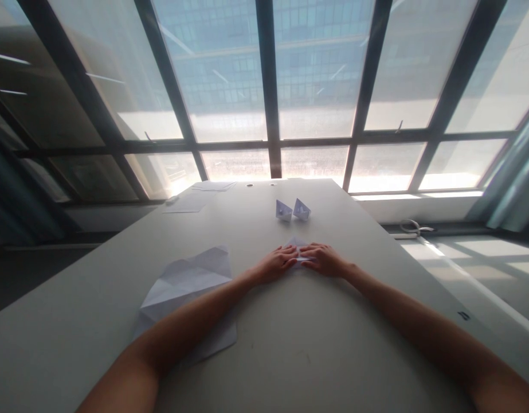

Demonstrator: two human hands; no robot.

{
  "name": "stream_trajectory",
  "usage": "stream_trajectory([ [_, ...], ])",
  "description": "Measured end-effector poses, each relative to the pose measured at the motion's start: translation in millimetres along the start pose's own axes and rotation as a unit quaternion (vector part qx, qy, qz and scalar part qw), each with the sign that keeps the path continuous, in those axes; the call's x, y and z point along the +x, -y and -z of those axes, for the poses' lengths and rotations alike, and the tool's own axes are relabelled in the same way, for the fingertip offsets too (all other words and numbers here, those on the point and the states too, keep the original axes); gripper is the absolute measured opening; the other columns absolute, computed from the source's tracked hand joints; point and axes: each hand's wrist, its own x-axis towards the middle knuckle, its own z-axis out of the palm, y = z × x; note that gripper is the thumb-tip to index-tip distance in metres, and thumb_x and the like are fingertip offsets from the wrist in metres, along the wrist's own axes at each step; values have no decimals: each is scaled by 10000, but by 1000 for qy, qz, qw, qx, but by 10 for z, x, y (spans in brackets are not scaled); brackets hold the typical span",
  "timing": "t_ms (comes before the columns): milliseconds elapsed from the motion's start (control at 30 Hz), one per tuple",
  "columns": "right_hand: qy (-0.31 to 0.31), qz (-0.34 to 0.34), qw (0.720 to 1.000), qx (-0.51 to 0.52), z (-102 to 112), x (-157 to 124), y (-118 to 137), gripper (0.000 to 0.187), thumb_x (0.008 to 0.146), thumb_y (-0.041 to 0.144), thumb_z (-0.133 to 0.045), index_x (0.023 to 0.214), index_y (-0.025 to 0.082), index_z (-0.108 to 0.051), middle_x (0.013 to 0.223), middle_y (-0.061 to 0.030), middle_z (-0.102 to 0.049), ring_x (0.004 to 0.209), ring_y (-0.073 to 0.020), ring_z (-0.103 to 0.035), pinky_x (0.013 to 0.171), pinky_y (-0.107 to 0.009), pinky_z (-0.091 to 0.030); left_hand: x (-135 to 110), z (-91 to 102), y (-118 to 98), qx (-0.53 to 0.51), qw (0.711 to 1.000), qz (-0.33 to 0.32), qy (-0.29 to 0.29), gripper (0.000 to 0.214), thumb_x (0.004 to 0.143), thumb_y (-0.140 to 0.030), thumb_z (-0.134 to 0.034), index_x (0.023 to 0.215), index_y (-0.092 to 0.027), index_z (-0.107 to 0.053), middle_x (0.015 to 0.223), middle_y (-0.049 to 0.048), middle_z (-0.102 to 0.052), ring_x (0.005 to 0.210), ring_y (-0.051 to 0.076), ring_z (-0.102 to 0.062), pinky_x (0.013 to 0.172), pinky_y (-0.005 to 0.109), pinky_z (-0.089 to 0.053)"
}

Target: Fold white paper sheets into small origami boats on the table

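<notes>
Both my hands rest on a small folded white paper [297, 245] in the middle of the grey table [341, 344]. My left hand [278, 263] lies flat on its left part, fingers stretched toward the centre. My right hand [322, 257] presses its right part, fingers extended and meeting the left fingertips. Most of the paper is hidden under the hands; only its far point shows. Two finished white paper boats [293, 210] stand side by side farther back on the table.
A creased, partly folded white sheet [189, 287] lies under my left forearm. Flat sheets of paper [191, 202] sit at the far left end of the table. Large windows rise behind; a windowsill with a handle-like object [412, 228] is at the right.
</notes>
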Motion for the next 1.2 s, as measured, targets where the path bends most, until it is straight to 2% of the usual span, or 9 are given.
stream_trajectory([
  [100,-16,-47,999,4,-35,6,-67,282,985,299,-489,1077,258,-753,1183,-36,-726,1088,-229,-656,948,-316,-472,-5,18,34,-11,998,30,-45,493,1042,-468,-324,1105,-213,-741,1331,69,-627,1191,242,-594,1085,388,-397],
  [200,-54,-122,991,6,-103,20,-140,256,969,285,-515,1043,228,-754,1073,-54,-756,982,-235,-686,893,-304,-490,-18,41,62,14,991,91,-95,524,1025,-479,-362,853,-187,-762,1043,79,-703,889,206,-667,905,332,-500],
  [333,-97,-180,979,8,-167,27,-246,284,930,250,-558,1170,216,-704,1135,-78,-730,1028,-240,-666,937,-343,-479,-29,50,92,53,981,124,-138,308,988,-321,-469,1126,-192,-712,1041,88,-706,998,246,-644,928,362,-495],
  [400,-99,-188,977,-7,-169,21,-271,305,911,227,-578,1193,192,-689,1141,-97,-711,1050,-230,-644,950,-338,-466,-31,46,97,69,978,133,-144,345,950,-248,-515,1265,-191,-646,1130,99,-686,1087,264,-615,992,402,-470],
  [567,-87,-174,977,-88,-143,25,-155,281,895,156,-588,1148,193,-706,1139,-113,-664,1123,-246,-567,1002,-376,-407,-21,24,72,85,986,70,-124,388,945,-153,-471,1268,-251,-662,1403,71,-557,1290,270,-505,1155,484,-326],
  [667,-42,-144,985,-83,-194,48,-11,288,945,151,-497,1110,217,-724,1126,-98,-682,1092,-226,-585,1003,-363,-401,-7,5,46,27,999,-23,-40,418,1003,-217,-407,1386,-260,-568,1482,40,-503,1357,235,-464,1171,431,-321],
  [767,-13,-121,991,-51,-300,65,88,374,994,228,-413,1299,195,-627,1328,-111,-620,1234,-220,-538,1071,-357,-364,-8,-5,31,24,998,-49,21,541,1023,-358,-414,1540,-217,-340,1584,79,-343,1460,239,-314,1212,430,-222],
  [967,65,-120,990,-37,-422,61,61,642,1018,502,-318,1547,139,-305,1604,-150,-269,1496,-254,-203,1208,-471,-127,-26,-12,39,55,997,-7,55,672,1023,-559,-317,1587,-221,-178,1635,96,-182,1511,238,-158,1224,428,-120],
  [1200,89,-148,984,-48,-399,57,-2,677,1016,530,-249,1556,123,-281,1618,-150,-209,1508,-255,-151,1208,-498,-93,-23,-69,86,88,991,84,63,803,964,-699,-275,1574,-178,-229,1635,152,-135,1513,339,-54,1197,511,-105],
])
